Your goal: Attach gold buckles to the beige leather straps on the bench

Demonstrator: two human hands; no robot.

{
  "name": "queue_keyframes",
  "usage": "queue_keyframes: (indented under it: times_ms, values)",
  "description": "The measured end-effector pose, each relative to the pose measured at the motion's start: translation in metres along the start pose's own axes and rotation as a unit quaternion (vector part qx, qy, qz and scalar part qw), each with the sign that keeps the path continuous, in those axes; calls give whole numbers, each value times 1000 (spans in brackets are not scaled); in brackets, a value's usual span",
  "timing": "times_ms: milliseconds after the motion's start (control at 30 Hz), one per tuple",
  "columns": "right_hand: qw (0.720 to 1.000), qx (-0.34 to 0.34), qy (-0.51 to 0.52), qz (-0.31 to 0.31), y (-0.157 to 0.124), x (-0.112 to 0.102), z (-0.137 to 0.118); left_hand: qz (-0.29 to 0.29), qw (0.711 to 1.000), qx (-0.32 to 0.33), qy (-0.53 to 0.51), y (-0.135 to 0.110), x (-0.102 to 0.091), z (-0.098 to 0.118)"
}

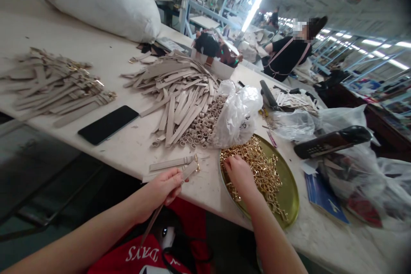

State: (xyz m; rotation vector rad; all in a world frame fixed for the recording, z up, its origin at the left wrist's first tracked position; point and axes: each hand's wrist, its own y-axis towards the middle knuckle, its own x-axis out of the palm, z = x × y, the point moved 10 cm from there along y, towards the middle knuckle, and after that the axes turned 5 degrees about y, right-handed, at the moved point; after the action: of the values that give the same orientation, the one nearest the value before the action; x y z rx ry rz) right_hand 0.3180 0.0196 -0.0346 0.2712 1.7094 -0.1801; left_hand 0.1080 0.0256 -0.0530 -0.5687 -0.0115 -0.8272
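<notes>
My left hand point(170, 184) is closed around a beige strap point(190, 170), whose tail hangs down below the fingers. Just beyond it, near the table edge, lie finished-looking strap pieces point(167, 164) with a gold buckle at one end. My right hand point(239, 173) dips into the pile of small gold buckles point(261, 167) on a round gold-coloured tray point(290, 205). Its fingers are bent together; their tips are partly hidden, so what they grip cannot be made out. Beige strap loops point(202, 126) are heaped behind, beside many loose beige straps point(180, 94).
A black phone point(108, 125) lies left of the straps. Straps with buckles point(64, 85) are piled farther left. A crumpled plastic bag point(237, 113) stands behind the tray; a blue booklet point(326, 197) lies to its right. Across the table is another person point(285, 58).
</notes>
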Motion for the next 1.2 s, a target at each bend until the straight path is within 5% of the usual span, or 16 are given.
queue_keyframes:
  times_ms: [267, 400, 500, 667, 767, 933, 1200]
  values:
    - [996, -13, 82, -13, 1, 3, 5, -14, 999, -22, 30, 14, 4, -3]
    - [966, 31, 258, 13, -5, -11, 9, -16, 999, -14, 38, 13, 4, -3]
    - [856, 78, 508, -52, -19, -2, -9, -2, 999, 11, 37, 11, 3, 5]
    - [559, 127, 792, -209, -54, 22, -84, 13, 998, 59, 31, 5, 5, 21]
    - [474, 141, 830, -257, -69, 32, -116, 13, 995, 83, 56, -2, 5, 27]
    - [449, 134, 842, -266, -80, 40, -138, 31, 986, 106, 123, -15, 2, 26]
    - [439, 201, 852, -201, -91, 49, -132, 91, 946, 152, 273, -30, -8, 30]
